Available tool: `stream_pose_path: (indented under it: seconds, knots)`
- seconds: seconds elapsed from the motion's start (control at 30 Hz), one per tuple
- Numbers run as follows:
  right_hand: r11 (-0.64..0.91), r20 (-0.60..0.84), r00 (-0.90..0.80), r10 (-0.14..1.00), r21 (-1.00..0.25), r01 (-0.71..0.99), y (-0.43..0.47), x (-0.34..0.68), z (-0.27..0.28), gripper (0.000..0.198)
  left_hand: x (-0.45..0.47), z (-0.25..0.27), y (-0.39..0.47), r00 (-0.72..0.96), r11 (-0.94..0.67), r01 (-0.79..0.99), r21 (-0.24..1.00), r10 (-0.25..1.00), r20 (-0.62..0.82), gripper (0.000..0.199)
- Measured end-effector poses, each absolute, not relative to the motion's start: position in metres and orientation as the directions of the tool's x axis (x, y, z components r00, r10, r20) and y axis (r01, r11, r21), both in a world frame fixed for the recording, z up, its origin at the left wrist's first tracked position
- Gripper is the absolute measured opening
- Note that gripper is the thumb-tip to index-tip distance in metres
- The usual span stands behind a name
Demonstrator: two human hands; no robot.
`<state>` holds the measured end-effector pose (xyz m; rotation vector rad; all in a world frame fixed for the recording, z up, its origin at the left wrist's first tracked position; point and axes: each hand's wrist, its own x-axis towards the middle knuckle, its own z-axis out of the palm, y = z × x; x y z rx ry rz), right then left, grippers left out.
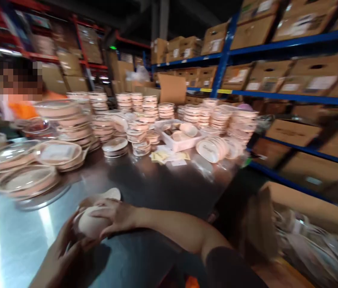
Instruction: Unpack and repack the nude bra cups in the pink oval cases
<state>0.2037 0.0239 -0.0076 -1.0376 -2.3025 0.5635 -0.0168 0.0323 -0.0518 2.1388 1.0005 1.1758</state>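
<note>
Low over the near side of the metal table, both my hands are closed around a pale, smooth, dome-shaped piece (92, 222), possibly a moulded cup pad. My left hand (67, 244) grips it from the left and below. My right hand (113, 216) lies across its right side, with fingers curled over the top. Just behind my right fingers a second pale, rounded piece (113, 194) sticks out; whether it is joined to the first I cannot tell. Blur hides the fine detail.
Round, clear-lidded containers (26, 180) stand in stacks on the left of the metal table (163, 188) and along its back. A white tray (181, 143) sits behind pale-yellow paper slips (166, 156). An open carton (307, 196) is at right. A person (22, 106) is at left.
</note>
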Motion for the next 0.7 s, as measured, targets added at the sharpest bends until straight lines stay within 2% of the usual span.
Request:
stream_pose_path:
  seconds: [0.07,0.13,0.2,0.27,0.33,0.43,0.53,0.7]
  knots:
    - [0.568,0.377,-0.435,0.818,-0.650,0.504,0.018,0.201,-0.015,0.068,-0.026,-0.050,0.024,0.419,-0.643,0.503,0.577,0.766,0.488,0.070]
    - [0.508,0.411,-0.305,0.859,-0.751,0.421,0.014,0.198,-0.021,0.062,-0.025,-0.048,0.020,0.553,-0.728,0.556,0.401,0.684,0.476,0.074]
    - [0.411,0.374,-0.185,0.909,-0.881,0.237,0.013,0.195,-0.024,0.049,-0.023,-0.047,0.019,0.646,-0.762,0.558,0.329,0.648,0.403,0.087]
    - [0.289,0.286,-0.116,0.951,-0.957,0.007,0.015,0.195,-0.026,0.039,-0.024,-0.045,0.020,0.666,-0.739,0.571,0.357,0.671,0.325,0.094]
    - [0.238,0.246,-0.077,0.966,-0.966,-0.103,0.021,0.198,-0.028,0.037,-0.028,-0.042,0.021,0.662,-0.710,0.584,0.394,0.697,0.275,0.092]
    - [0.252,0.251,-0.062,0.966,-0.967,0.017,0.030,0.204,-0.033,0.042,-0.034,-0.038,0.025,0.666,-0.704,0.569,0.425,0.698,0.264,0.081]
    - [0.158,0.145,-0.116,0.983,-0.981,0.115,0.035,0.205,-0.036,0.053,-0.036,-0.038,0.029,0.612,-0.664,0.562,0.493,0.735,0.293,0.080]
    - [0.014,0.011,-0.204,0.979,-1.000,0.014,0.031,0.204,-0.030,0.054,-0.029,-0.036,0.029,0.491,-0.496,0.513,0.700,0.839,0.235,0.085]
